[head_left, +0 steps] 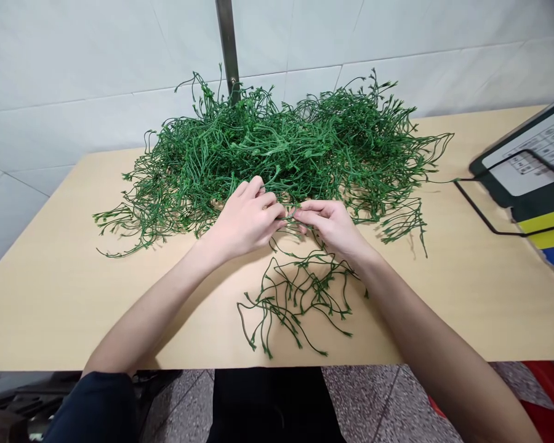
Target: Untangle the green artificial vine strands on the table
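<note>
My left hand (252,221) and my right hand (330,224) meet over the middle of the table, fingers pinched close together. Thin green plastic stems run between the fingertips of both hands, partly hidden by the fingers. Right behind the hands spreads a large tangled pile of green plastic stems (277,144) with small forked tips. In front of them, nearer the table's front edge, lies a smaller loose bunch of the same stems (300,295).
The wooden table (64,271) backs onto a tiled wall (96,55). A metal post (228,43) rises behind the pile. On the right leans a printed box (526,166) with a black wire frame (475,212). A red object (542,387) shows below the table's edge.
</note>
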Motion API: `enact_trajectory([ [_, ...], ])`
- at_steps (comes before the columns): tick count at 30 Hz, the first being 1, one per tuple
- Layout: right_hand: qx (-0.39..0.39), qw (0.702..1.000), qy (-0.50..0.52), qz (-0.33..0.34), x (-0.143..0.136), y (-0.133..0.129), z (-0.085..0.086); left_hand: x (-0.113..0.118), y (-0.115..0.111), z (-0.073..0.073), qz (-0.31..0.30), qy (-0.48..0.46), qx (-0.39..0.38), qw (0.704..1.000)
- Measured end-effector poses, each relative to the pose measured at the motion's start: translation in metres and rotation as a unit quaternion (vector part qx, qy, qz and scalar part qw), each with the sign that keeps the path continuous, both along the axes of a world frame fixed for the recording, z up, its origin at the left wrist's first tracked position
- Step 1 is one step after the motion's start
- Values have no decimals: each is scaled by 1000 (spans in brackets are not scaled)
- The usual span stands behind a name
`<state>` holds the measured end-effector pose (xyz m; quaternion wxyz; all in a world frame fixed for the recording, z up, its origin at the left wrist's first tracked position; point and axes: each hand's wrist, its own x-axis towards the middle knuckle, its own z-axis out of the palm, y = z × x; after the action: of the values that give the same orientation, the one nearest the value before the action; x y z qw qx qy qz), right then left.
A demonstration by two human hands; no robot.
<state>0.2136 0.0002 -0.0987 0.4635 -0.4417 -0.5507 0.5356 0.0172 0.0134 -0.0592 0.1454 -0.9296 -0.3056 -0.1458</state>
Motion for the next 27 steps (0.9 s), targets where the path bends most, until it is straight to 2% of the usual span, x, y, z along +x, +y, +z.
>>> enact_trajectory([
  [3,42,998,-38,9,3,0,-2,0,0,0,6,-2,-4,1000],
  [5,111,990,-87,14,4,0,-4,0,0,-1,11,-1,-8,1000],
  [10,318,924,-208,-36,1,1,-14,0,0,-3,21,-3,-19,1000],
  [14,379,887,-253,-74,-1,3,-20,1,1,-5,22,-7,-5,1000],
  [20,372,900,-213,-85,-3,1,-15,1,3,-8,29,-3,22,999],
  [24,276,940,-186,-71,-5,-3,-10,1,4,-8,32,-11,29,999],
  [27,206,966,-149,-49,-5,-5,-7,0,2,-5,24,-22,5,999],
])
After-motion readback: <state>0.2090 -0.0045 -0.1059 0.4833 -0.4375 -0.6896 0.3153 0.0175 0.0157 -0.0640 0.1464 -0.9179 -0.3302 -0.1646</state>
